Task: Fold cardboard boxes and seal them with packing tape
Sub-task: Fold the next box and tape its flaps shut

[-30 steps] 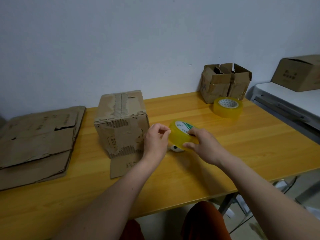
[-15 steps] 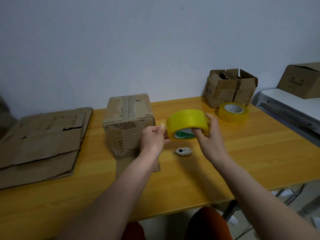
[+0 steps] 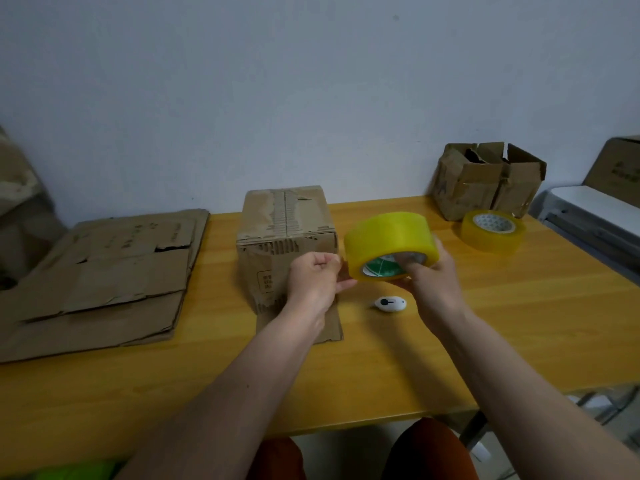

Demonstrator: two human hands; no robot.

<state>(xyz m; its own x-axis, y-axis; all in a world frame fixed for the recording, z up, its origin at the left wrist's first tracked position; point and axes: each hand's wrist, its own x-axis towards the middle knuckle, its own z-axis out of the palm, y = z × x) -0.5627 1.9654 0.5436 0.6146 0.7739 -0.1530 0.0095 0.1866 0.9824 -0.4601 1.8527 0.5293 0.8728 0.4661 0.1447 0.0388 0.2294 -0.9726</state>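
Tape roll (image 3: 391, 242) held by right hand (image 3: 427, 278); left hand (image 3: 317, 277) grip pinches its edge; labels unreadable.

Yellow tape roll (image 3: 389, 239) with a green-and-white core label; second, paler yellow roll (image 3: 491, 233) with a white patterned core. Brown, scuffed boxes (image 3: 285, 244); brown flattened cardboard (image 3: 104, 271). Orange-yellow wood-grain table (image 3: 519, 323). White cutter (image 3: 390, 303) with a black slider. Pale grey-blue wall (image 3: 277, 81).
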